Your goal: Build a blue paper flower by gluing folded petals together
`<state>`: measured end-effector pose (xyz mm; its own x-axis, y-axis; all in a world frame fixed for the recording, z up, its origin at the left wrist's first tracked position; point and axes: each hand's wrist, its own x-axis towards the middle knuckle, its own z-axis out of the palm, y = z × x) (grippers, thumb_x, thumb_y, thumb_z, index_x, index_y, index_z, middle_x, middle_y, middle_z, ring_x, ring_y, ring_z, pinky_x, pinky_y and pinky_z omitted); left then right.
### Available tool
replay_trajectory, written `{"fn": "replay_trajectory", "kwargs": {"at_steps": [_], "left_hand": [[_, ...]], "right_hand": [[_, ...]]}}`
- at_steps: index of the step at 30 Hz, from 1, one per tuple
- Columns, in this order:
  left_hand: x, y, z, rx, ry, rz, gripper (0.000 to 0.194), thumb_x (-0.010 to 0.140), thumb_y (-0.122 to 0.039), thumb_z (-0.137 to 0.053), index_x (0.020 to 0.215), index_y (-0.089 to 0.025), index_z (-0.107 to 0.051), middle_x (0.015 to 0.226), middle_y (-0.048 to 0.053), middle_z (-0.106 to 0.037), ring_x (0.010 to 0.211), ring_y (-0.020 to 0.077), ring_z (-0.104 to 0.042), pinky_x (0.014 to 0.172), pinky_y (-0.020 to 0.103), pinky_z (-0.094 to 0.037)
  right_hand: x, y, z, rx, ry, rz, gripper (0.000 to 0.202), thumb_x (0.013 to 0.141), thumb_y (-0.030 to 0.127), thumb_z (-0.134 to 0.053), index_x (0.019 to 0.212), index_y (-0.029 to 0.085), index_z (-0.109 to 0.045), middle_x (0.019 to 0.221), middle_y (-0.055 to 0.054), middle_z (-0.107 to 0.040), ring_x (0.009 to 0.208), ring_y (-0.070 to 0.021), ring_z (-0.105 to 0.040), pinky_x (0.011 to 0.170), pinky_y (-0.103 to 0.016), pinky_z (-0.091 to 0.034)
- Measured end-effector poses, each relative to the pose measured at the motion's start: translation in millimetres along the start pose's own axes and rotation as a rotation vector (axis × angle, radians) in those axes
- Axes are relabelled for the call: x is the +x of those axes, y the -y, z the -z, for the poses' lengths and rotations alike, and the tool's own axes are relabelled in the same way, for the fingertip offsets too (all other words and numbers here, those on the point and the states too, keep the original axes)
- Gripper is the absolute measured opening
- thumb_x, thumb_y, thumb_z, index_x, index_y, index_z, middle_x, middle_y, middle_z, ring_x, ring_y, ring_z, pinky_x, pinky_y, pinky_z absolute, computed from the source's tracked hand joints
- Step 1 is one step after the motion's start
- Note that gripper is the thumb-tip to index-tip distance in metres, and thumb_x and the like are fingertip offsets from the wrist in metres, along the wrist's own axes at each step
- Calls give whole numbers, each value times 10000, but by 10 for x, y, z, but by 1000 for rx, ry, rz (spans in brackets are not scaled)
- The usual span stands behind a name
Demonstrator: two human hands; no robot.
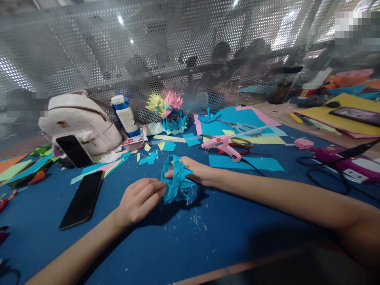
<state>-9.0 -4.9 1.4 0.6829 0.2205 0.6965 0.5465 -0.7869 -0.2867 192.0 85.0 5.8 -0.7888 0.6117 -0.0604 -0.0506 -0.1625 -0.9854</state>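
Note:
A blue folded paper flower (pixel 175 184), spiky and ring-shaped, is held up between my two hands above the blue table. My right hand (pixel 196 171) is closed on its right and upper side, with the thumb reaching into the middle. On the left edge, the fingers of my left hand (pixel 144 200) pinch the paper. Just behind my right hand lies a pink glue gun (pixel 224 146). Beyond the paper flower, blue paper scraps (pixel 150 158) are scattered about.
Two phones (pixel 81 200) (pixel 74 150), a pale backpack (pixel 80 122) and a bottle (pixel 125 114) are on the left. Finished paper flowers (pixel 173 120) stand at the back. Scissors (pixel 242 142) and paper sheets (pixel 231 118) lie behind the glue gun; a purple power strip (pixel 341 160) with cables is right.

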Motion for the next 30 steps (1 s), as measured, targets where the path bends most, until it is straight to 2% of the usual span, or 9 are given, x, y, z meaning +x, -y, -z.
{"fn": "replay_trajectory", "kwargs": {"at_steps": [4,8,14,20,26,30], "left_hand": [[25,5,8,11,7,-2,148,939,-67,-514,876,-99,-644,879,143,-720,829,217,-673,714,339,-577],[9,18,-3,14,29,16,126,938,-65,-525,894,-97,-640,886,135,-724,830,213,-672,735,337,-577],[-12,27,-29,36,82,-1,122,942,-80,-533,895,-112,-640,908,119,-724,839,198,-672,747,322,-574],[52,-18,-26,63,106,-96,156,924,-70,-545,809,-121,-636,882,110,-717,803,189,-669,741,327,-572],[84,-55,-9,77,110,-144,182,932,-71,-515,828,-97,-661,892,122,-729,783,208,-674,728,356,-582],[92,-59,-2,77,113,-152,188,931,-65,-512,831,-95,-668,891,123,-731,783,207,-677,730,352,-578]], "right_hand": [[5,6,30,-74,4,53,335,621,247,-841,670,165,-520,654,54,-529,601,-91,-478,610,-234,-431],[38,7,86,-290,-9,222,339,641,303,-841,733,163,-546,709,36,-557,667,-124,-516,642,-257,-448],[99,-108,102,-372,-151,392,373,669,365,-825,756,173,-518,708,51,-496,671,-115,-475,646,-249,-432],[37,-165,0,-354,-165,345,374,751,469,-746,741,172,-521,679,48,-477,620,-106,-429,577,-242,-389],[-15,-108,-68,-425,-186,361,330,768,456,-739,762,160,-593,736,15,-571,685,-131,-505,638,-260,-435],[32,-170,-53,-383,-173,336,301,788,447,-722,784,173,-599,755,12,-597,715,-143,-556,679,-284,-462]]}}
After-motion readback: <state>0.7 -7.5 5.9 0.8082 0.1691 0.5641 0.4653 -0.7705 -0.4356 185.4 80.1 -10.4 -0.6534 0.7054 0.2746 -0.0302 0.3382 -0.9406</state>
